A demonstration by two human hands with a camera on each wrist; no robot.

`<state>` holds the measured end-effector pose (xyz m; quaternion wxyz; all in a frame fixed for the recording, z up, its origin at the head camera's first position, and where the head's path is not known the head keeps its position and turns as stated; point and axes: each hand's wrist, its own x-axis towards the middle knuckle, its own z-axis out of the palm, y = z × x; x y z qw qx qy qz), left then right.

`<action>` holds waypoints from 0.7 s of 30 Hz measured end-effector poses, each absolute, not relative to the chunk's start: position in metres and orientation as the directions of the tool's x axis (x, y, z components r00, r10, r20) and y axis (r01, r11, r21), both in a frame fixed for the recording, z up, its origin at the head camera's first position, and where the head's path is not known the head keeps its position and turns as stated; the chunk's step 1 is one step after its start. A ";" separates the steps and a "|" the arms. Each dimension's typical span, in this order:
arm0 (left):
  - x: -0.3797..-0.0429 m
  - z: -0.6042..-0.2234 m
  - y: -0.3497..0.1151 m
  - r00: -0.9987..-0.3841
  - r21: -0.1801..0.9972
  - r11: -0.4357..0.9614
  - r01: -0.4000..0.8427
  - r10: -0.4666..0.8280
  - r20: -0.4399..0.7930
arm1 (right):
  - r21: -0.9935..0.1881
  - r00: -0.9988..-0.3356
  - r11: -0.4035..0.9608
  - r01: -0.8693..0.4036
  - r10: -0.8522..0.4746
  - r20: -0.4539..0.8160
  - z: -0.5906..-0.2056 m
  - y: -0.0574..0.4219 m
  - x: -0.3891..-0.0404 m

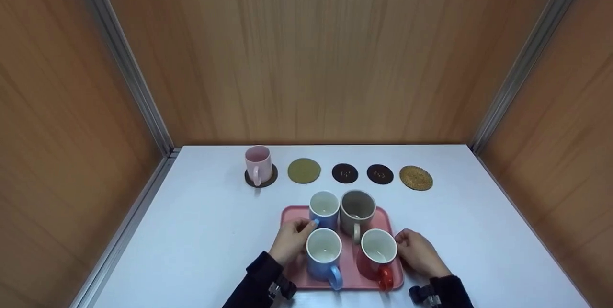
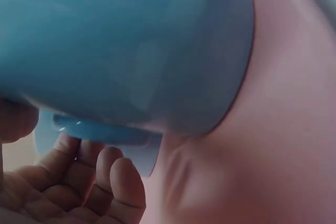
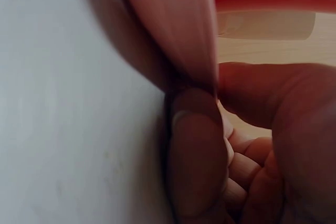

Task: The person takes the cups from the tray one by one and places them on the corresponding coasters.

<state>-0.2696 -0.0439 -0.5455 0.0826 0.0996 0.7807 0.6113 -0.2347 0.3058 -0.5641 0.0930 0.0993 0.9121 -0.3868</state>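
My left hand pinches the handle of the back light blue mug, which stands at the back left of a pink tray. In the left wrist view, a nearer blue mug fills the top, and the fingertips curl up under the handle. My right hand grips the tray's right rim between thumb and forefinger, beside the red mug. A grey mug stands at the tray's back right. The front blue mug is close to my left wrist.
Behind the tray, a pink mug sits on a dark coaster. To its right lie a green coaster, two dark coasters and a woven gold one. Wooden panels enclose the white table.
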 end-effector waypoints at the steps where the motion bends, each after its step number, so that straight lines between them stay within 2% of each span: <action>1: -0.269 -0.547 -0.043 -0.967 0.975 0.219 0.042 0.254 -0.015 | -0.685 -0.960 0.681 0.261 0.111 -0.256 -0.564 0.306 -0.234; 14: -0.271 -0.560 -0.037 -0.975 0.987 0.160 0.005 0.220 -0.031 | -0.672 -0.946 0.677 0.299 0.120 -0.300 -0.563 0.306 -0.236; 21: -0.271 -0.568 -0.034 -0.980 0.996 0.094 0.007 0.197 -0.012 | -0.683 -0.965 0.687 0.249 0.112 -0.239 -0.565 0.305 -0.234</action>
